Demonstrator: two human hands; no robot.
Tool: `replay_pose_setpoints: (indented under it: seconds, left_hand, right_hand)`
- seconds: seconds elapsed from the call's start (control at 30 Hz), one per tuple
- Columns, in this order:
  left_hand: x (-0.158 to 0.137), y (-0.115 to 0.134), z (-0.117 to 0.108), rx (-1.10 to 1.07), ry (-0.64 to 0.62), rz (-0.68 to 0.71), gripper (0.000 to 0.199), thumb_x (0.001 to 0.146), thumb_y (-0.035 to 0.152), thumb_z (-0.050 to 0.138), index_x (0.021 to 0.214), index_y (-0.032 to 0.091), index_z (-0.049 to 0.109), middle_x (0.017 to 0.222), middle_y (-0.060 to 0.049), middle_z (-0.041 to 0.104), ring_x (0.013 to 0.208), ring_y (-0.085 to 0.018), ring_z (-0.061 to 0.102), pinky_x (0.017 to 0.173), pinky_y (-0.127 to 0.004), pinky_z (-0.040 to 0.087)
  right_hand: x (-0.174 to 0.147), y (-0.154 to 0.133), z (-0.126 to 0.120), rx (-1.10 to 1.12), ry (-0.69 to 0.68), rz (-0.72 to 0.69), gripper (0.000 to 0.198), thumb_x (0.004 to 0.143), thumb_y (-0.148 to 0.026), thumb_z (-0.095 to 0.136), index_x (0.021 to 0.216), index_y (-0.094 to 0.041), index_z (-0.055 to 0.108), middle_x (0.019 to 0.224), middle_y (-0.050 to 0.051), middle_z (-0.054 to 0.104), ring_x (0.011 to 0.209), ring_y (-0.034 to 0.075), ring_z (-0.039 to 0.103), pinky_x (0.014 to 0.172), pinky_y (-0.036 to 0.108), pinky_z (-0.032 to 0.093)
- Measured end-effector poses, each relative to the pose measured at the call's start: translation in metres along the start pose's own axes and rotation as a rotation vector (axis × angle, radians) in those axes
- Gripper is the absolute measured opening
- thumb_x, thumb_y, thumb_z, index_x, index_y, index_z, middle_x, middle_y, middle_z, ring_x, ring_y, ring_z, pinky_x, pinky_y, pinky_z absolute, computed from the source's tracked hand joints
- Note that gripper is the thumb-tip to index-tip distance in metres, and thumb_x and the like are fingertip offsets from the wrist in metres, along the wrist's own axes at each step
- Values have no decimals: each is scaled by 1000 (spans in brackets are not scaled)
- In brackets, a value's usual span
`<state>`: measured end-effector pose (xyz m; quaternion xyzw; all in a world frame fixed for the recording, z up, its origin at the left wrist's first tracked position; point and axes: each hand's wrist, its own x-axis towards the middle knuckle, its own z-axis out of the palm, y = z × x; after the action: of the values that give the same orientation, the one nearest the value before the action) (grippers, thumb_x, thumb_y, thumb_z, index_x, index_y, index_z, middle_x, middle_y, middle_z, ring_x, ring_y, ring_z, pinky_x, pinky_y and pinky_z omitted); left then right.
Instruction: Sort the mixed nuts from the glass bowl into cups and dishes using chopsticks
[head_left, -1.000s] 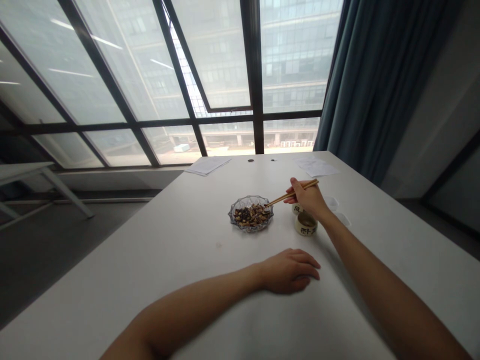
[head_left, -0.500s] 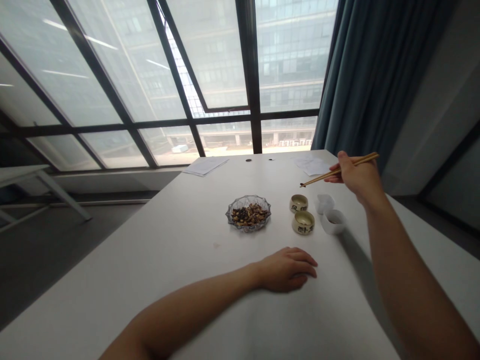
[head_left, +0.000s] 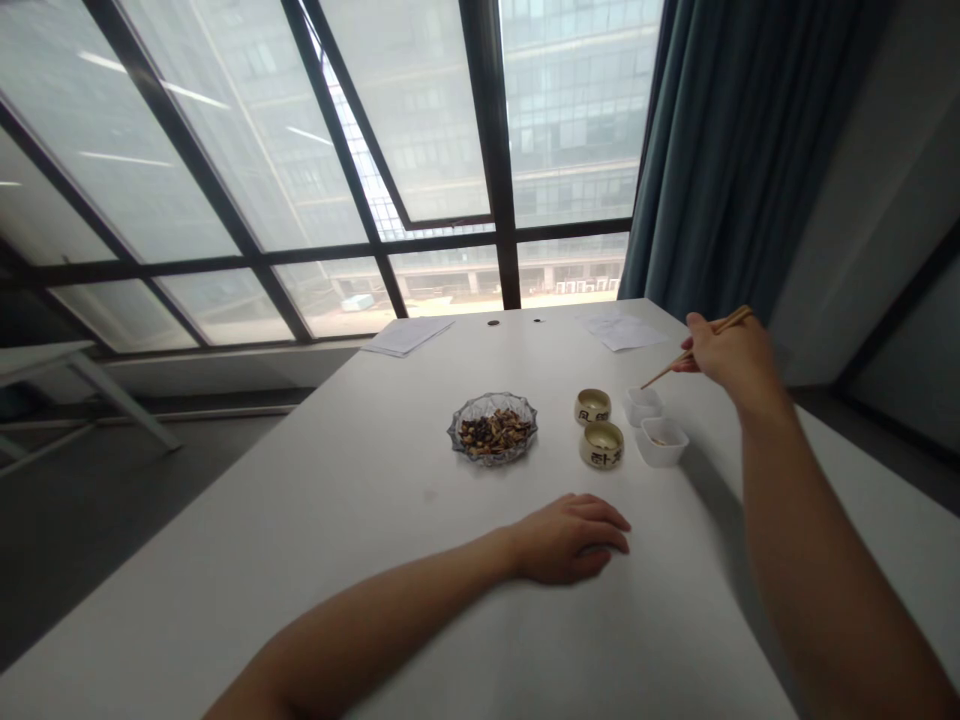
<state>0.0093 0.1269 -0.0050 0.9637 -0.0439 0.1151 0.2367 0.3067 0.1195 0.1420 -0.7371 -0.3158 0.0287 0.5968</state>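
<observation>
My right hand (head_left: 724, 355) is closed around a pair of chopsticks (head_left: 670, 368). Their tips reach the far small white plastic container (head_left: 643, 412); nothing can be made out between them. Nearer me stands a second white container (head_left: 663, 452) with a few small bits inside. To the left of these are two beige cups with dark characters, a far cup (head_left: 592, 412) and a near cup (head_left: 601, 456). A glass bowl (head_left: 459, 447) holds a mix of dark and light brown dried pieces. My left hand (head_left: 571, 540) lies palm down on the table, fingers loosely stretched, holding nothing.
The white table (head_left: 360, 480) runs toward the window. Paper sheets (head_left: 409, 336) lie at the far left and another sheet (head_left: 621, 328) at the far right. Two small dark spots mark the far end. A blue curtain (head_left: 690, 180) hangs at the right.
The chopstick tips have moved right and down, from above the far cup to the far white container. The dark piece seen at their tips is no longer visible. My left hand stays put.
</observation>
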Motion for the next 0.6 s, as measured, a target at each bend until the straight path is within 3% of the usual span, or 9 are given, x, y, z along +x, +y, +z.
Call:
replay_pose_setpoints:
  seconds: [0.23, 0.4, 0.6]
  left_hand:
    - [0, -1, 0, -7, 8, 13, 28, 94, 19, 57, 119, 26, 66, 135, -6, 65, 129, -20, 58, 117, -35, 38]
    - [-1, -1, 1, -4, 17, 15, 28, 94, 18, 56, 119, 25, 66, 135, -6, 65, 128, -20, 58, 117, -35, 38]
    - [-1, -1, 1, 7, -1, -3, 27, 95, 20, 56, 120, 26, 66, 136, -5, 64, 129, -21, 58, 117, -36, 38]
  right_hand:
    - [-10, -9, 6, 19, -6, -90, 31, 96, -32, 62, 68, -18, 64, 57, 9, 68, 54, 25, 74, 51, 33, 64]
    - [-25, -24, 13, 153, -58, -156, 36, 97, -33, 61, 64, -17, 66, 59, 9, 69, 51, 23, 73, 52, 31, 64]
    - [-42, -33, 33, 366, -189, -221, 46, 93, -54, 65, 67, -16, 67, 57, 7, 69, 50, 21, 73, 46, 25, 62]
